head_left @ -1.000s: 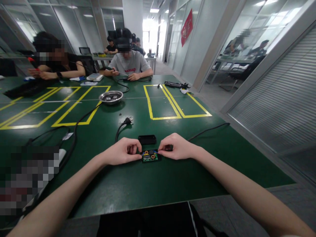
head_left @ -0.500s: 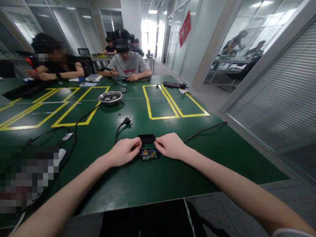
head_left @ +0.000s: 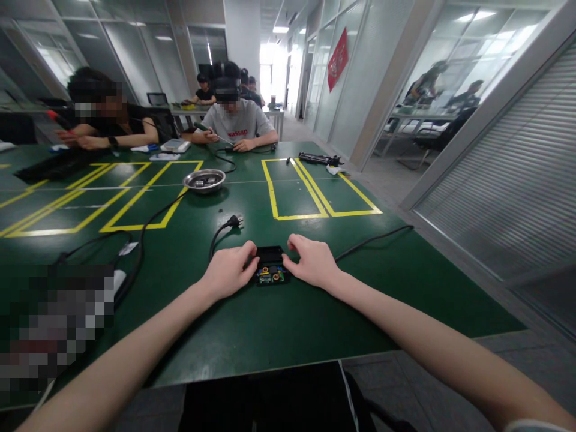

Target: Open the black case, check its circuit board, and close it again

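Note:
A small black adapter case lies on the green table in front of me, in two halves. The lower half holds a circuit board with copper-coloured coils and coloured parts. Right behind it, touching or nearly so, is the black case cover, hollow side up. My left hand has thumb and forefinger curled at the cover's left edge. At the right edge my right hand holds with its thumb, the forefinger bent above it and a gap between them. The fingertips' exact contact is partly hidden.
A power plug with its cable lies behind my left hand, and another black cable runs to the right. A metal bowl holds small metal parts. Yellow tape marks the tabletop. Across sit co-workers, one holding a screwdriver.
The circuit-board half has moved away from me, closing its gap to the cover. My right forefinger has lifted and spread from the thumb. The view has shifted slightly.

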`<state>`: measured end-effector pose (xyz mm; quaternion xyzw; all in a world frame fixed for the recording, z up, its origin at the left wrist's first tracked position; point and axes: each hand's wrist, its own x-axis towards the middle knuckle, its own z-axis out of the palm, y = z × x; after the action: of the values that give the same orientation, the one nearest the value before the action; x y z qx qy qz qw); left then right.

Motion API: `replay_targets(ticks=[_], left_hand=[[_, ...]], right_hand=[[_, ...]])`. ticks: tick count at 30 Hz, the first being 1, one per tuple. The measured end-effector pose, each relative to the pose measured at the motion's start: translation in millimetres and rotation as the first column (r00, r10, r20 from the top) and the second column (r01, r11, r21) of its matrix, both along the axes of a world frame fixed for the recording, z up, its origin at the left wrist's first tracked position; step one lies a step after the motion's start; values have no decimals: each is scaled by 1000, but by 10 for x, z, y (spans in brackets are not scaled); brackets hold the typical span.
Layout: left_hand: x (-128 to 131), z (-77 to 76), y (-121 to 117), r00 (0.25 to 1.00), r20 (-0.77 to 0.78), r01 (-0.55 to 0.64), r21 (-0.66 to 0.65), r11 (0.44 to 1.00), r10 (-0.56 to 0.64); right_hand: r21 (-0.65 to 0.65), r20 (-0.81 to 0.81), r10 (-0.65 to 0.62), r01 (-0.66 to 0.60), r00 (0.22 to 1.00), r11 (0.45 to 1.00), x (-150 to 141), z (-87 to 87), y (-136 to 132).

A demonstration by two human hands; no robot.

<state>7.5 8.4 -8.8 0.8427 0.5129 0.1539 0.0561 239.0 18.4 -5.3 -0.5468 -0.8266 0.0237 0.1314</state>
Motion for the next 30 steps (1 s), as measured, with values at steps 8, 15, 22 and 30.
replay_targets(ticks=[8, 15, 22, 30], left_hand=[[-132, -14, 50, 948, 87, 307, 0, 952, -306], [-42, 29, -67, 913, 194, 363, 19, 932, -359], [-1, 34, -109, 881, 298, 398, -46, 916, -367], [33, 22, -139, 861, 326, 434, -71, 898, -390]], right_hand=[[130, -361, 382, -359, 851, 924, 162, -300, 249], [24, -532, 498, -576, 685, 817, 194, -113, 95], [63, -547, 588, -671, 595, 738, 145, -92, 36], [67, -462, 606, -656, 647, 751, 147, -115, 63]])
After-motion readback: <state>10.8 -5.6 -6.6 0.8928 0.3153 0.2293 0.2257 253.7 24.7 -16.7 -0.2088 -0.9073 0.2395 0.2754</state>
